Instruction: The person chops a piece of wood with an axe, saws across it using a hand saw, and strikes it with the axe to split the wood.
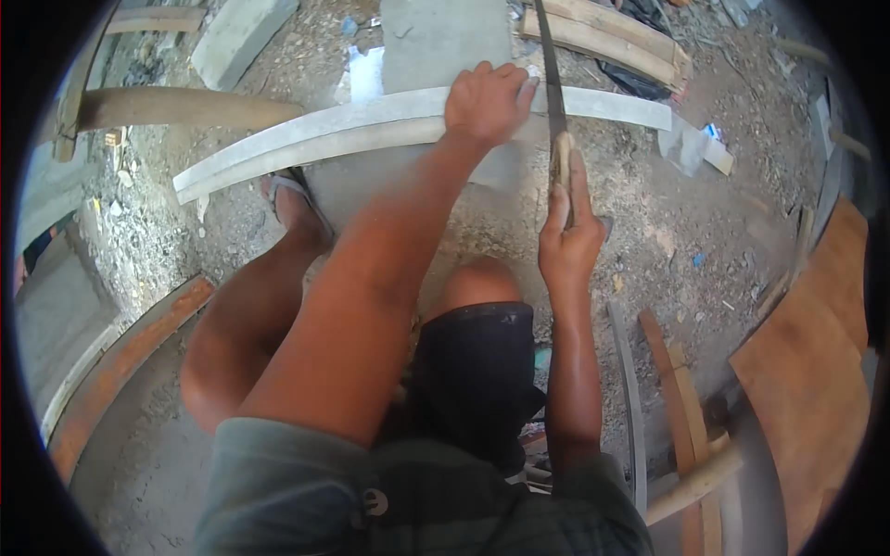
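Observation:
A long pale grey plank [306, 137] lies crosswise in front of me. My left hand [489, 104] is closed over it near its middle, fingers curled over the far edge and thumb to the right. In my right hand [569, 222] is the light wooden handle of a handsaw, with the fingers wrapped around it. The dark saw blade [553, 79] points away from me and crosses the plank just right of my left hand. How deep the blade sits in the plank is hard to see.
A concrete slab [445, 46] lies beyond the plank, with timber pieces [612, 42] at its right. At the right lean brown boards [807, 371], with more loose lengths of wood [677, 398] nearer me. A beam [130, 371] lies at lower left. Rubble and scraps cover the ground.

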`<state>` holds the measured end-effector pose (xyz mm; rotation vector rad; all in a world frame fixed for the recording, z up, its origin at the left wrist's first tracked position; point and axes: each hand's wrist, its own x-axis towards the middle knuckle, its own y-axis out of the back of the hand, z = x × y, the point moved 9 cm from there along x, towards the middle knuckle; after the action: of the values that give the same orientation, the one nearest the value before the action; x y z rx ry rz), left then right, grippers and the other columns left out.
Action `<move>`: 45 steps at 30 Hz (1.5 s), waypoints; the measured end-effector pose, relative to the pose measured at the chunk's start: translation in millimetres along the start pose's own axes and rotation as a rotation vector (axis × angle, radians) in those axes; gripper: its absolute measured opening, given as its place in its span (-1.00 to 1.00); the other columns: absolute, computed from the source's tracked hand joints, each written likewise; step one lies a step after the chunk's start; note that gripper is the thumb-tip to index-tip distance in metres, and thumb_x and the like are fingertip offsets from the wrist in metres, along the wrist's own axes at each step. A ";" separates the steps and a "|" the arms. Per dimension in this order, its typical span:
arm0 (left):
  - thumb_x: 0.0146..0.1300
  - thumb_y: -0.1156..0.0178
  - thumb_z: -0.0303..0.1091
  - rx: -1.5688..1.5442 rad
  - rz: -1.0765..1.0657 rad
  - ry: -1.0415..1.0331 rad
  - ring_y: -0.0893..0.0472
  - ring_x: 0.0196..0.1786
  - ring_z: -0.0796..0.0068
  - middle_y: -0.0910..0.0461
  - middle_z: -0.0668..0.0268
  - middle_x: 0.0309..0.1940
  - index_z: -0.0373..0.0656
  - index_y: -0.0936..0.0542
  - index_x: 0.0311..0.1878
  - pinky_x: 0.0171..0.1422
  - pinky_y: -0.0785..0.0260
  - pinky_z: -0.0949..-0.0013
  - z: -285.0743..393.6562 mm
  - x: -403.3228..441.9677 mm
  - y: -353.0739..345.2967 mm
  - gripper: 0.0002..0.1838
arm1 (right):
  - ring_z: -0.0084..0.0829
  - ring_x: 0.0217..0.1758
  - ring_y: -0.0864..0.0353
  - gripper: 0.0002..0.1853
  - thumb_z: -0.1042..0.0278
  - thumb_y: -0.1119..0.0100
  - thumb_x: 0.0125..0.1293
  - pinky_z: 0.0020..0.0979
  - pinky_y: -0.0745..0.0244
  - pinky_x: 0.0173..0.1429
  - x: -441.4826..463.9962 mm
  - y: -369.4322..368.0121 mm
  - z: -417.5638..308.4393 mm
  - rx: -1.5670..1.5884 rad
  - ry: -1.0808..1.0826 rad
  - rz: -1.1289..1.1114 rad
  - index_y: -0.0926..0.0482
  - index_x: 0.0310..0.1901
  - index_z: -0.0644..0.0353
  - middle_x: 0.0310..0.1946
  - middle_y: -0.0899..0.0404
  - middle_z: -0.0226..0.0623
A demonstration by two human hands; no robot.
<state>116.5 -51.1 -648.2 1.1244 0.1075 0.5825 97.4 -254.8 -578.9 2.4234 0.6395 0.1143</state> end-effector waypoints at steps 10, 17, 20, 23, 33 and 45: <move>0.53 -0.16 -0.07 0.031 0.047 0.002 -0.67 -0.11 0.10 -0.76 0.32 -0.21 -0.06 -0.74 -0.17 0.03 -0.50 0.00 -1.0 0.7 8.8 -0.69 | -0.20 -0.12 -0.89 -0.49 0.41 -0.08 0.63 -0.21 -0.68 -0.08 2.4 -8.0 8.3 0.081 0.032 0.006 -0.48 0.56 0.12 0.04 -0.79 0.21; 0.54 -0.16 -0.06 0.006 -0.019 0.029 -0.66 -0.07 0.14 -0.76 0.34 -0.20 -0.04 -0.74 -0.17 0.06 -0.49 0.02 -2.0 2.2 4.2 -0.69 | -0.14 0.02 -0.89 -0.49 0.43 -0.04 0.64 -0.21 -0.68 0.01 3.0 -3.8 8.0 0.059 -0.106 -0.043 -0.47 0.56 0.13 0.17 -0.72 0.25; 0.54 -0.17 -0.06 0.001 0.011 0.022 -0.66 -0.07 0.13 -0.76 0.35 -0.18 -0.04 -0.75 -0.17 0.07 -0.50 0.03 -0.1 2.3 4.7 -0.69 | -0.01 0.09 -0.86 -0.49 0.43 -0.04 0.64 -0.18 -0.69 0.05 5.4 -2.4 3.6 0.020 -0.003 -0.006 -0.48 0.56 0.12 0.23 -0.68 0.25; 0.54 -0.17 -0.04 -0.039 0.037 0.029 -0.66 -0.09 0.10 -0.76 0.36 -0.18 -0.03 -0.76 -0.14 0.04 -0.51 0.02 -2.3 2.1 7.1 -0.69 | -0.29 0.08 -0.84 -0.49 0.39 -0.03 0.64 -0.28 -0.67 0.09 4.8 -3.4 2.1 0.009 0.033 0.051 -0.47 0.57 0.11 0.19 -0.75 0.15; 0.55 -0.17 -0.01 0.037 -0.017 0.041 -0.68 -0.11 0.11 -0.76 0.37 -0.18 0.00 -0.78 -0.09 0.00 -0.54 0.00 -4.8 3.0 2.2 -0.68 | -0.03 -0.49 -0.68 -0.45 0.43 -0.08 0.59 -0.19 -0.57 -0.25 0.9 -4.8 -11.5 -0.033 0.070 0.056 -0.45 0.58 0.12 -0.40 -0.67 0.25; 0.59 -0.10 0.01 0.084 -0.015 0.028 -0.66 -0.14 0.17 -0.73 0.38 -0.23 0.01 -0.74 -0.14 0.01 -0.46 0.08 1.0 0.1 1.6 -0.65 | -0.19 -0.40 -0.78 -0.45 0.50 -0.09 0.56 -0.25 -0.62 -0.24 -134.8 47.2 19.3 -0.119 -0.117 -0.075 -0.47 0.55 0.21 -0.16 -0.75 0.24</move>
<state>116.3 -51.3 -646.3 1.1957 0.1661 0.5851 3.0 -361.5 -556.9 2.2707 0.6506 -0.0202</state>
